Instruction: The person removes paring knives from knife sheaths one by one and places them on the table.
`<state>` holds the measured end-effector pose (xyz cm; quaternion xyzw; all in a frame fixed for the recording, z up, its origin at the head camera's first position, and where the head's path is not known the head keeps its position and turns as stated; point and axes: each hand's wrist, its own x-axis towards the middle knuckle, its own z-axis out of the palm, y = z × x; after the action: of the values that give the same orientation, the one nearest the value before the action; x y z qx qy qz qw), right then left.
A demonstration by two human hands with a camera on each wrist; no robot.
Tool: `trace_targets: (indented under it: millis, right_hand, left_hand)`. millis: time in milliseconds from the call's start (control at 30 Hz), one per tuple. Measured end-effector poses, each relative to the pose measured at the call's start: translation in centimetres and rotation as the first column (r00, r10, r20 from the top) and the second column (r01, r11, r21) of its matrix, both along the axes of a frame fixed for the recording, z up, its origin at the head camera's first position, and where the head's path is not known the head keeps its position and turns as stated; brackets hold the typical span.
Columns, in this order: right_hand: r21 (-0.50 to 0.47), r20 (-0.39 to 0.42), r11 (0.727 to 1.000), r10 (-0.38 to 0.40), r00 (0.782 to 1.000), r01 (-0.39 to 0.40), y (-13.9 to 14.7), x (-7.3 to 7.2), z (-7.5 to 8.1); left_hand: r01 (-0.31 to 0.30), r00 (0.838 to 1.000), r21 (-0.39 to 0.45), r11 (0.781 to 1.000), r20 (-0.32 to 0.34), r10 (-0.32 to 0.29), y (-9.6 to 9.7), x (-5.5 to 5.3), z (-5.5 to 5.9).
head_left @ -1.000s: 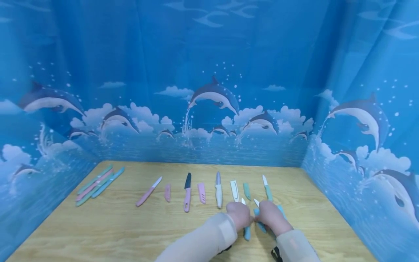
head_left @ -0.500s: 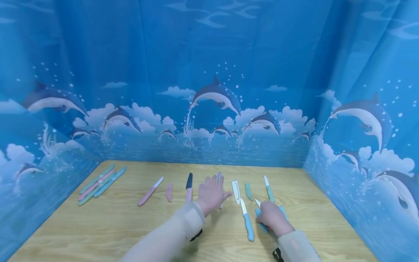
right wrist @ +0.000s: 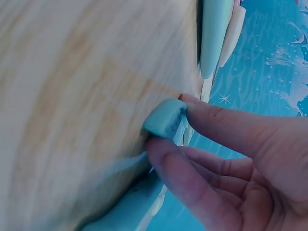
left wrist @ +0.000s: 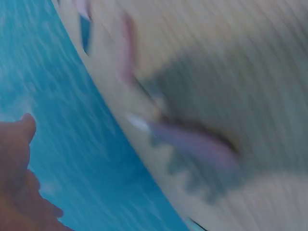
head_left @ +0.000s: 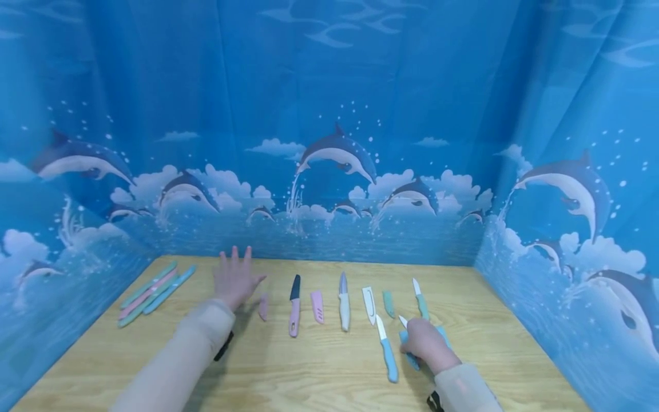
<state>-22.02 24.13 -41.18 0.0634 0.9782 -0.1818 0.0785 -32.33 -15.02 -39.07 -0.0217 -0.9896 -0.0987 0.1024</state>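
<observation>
Hands (head_left: 235,280) moved apart; pinched piece (right wrist: 162,118) is light blue.

The left hand (left wrist: 19,173) hangs apart from a blurred pink-handled knife (left wrist: 192,143) and sheath (left wrist: 127,50).

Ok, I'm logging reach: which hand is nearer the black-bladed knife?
Left: the left hand is left of the black-bladed knife; the right hand is farther off, to its right.

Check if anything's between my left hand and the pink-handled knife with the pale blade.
Nothing visible is. Your left hand is spread open, and the left wrist view, though blurred, shows only shadow over the knife. The pink sheath lies to the hand's right.
</observation>
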Motion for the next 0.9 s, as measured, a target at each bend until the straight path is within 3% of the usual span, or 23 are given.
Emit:
trace_targets:
  millis: [200,267,433,533,667,733,900]
  right_hand:
    - [-0.013,0.011,1.0,0.011,1.0,-0.011,-0.2,0.3,-0.4]
    - [-0.014,0.019,1.0,-0.002,1.0,0.002,-0.2,0.3,-0.5]
    - [0.012,0.039,0.999,-0.037,0.999,0.037,-0.1,0.2,-0.6]
    - [0.027,0.041,0.999,-0.041,0.998,0.04,0.0,0.3,-0.7]
    - [0.032,0.04,0.999,-0.015,0.999,0.013,-0.1,0.5,-1.0]
    - [0.037,0.043,0.999,-0.005,0.999,0.004,-0.2,0.5,-1.1]
    - [0.059,0.025,0.998,0.004,1.0,-0.005,-0.4,0.3,-0.7]
  left_hand:
    - [-0.031,0.999,0.038,0.999,0.029,0.03,-8.1,1.7,-0.6]
    - [-0.046,0.997,0.087,0.995,0.064,0.04,-10.6,2.3,-0.7]
    - [-0.107,0.988,0.134,0.985,0.123,0.09,-15.5,3.0,-1.9]
    - [-0.134,0.974,0.155,0.979,0.201,0.102,-17.3,3.3,-2.8]
    - [-0.172,0.941,0.175,0.97,0.319,0.109,-18.7,3.7,-3.5]
    - [-0.166,0.938,0.175,0.97,0.332,0.101,-18.9,4.0,-3.8]
    - [-0.116,0.939,0.148,0.982,0.338,0.06,-19.3,3.0,-5.3]
